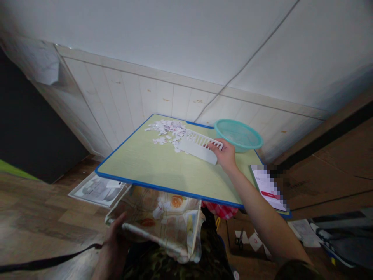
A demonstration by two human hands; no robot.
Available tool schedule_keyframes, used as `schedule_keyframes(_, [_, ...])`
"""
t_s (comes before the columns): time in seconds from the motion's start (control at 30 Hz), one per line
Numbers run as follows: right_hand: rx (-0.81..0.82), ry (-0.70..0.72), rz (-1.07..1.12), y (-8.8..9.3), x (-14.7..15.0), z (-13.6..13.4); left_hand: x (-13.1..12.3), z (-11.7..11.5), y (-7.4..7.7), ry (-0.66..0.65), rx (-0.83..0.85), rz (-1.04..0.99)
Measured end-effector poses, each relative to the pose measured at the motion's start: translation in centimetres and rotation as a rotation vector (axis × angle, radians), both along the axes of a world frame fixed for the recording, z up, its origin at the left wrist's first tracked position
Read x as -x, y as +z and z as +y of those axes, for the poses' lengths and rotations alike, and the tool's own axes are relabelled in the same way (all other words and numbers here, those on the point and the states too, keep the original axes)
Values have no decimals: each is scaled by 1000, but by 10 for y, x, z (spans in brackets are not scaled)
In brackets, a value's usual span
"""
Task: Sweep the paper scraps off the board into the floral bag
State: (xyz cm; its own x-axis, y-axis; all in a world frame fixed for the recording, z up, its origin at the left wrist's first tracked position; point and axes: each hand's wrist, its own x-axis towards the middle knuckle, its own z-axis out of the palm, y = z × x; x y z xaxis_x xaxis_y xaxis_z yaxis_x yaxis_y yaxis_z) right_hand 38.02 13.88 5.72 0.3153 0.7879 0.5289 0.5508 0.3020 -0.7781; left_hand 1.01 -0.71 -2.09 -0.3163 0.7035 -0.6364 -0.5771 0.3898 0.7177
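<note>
My right hand (227,155) is closed on the right end of a white slotted plastic panel (194,149), thumb on top. The panel is tilted on the table (140,167), and its far left end meets a pile of torn paper scraps (167,128). Below the table's near edge, my left hand (112,245) grips the left rim of a fabric bin (175,225) with a fruit print. Some white scraps (159,210) lie inside that bin, which rests at my lap. The fingers of my left hand are partly hidden.
A turquoise basin (239,134) stands at the table's back right, near the wall. A booklet (268,186) lies along the right edge. On the floor are a flat white-framed package (96,190), scissors (239,239) and paper cards (255,242). A dark strap (52,262) runs at lower left.
</note>
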Motion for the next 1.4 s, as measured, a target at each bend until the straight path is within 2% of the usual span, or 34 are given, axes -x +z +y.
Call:
schedule_keyframes(0.13, [23, 55, 15, 1, -2, 0, -2, 1, 0, 1, 24, -3])
schedule_keyframes(0.37, [18, 81, 37, 0, -3, 2, 7, -2, -13, -11, 14, 72])
schedule_keyframes(0.67, [47, 149, 37, 3, 7, 1, 4, -9, -7, 24, 11, 43])
schedule_keyframes(0.87, [22, 155, 39, 4, 11, 2, 6, -4, -25, -50, -12, 10])
schedule_keyframes(1.03, [26, 216, 43, 4, 13, 2, 7, -1, -39, 27, -37, 72])
schedule_keyframes(1.23, [14, 211, 59, 4, 16, 0, 5, -1, -32, -17, -27, 60])
schedule_keyframes(1.4, [30, 238, 76, 8, 20, -3, 7, -3, -36, -30, -84, 99])
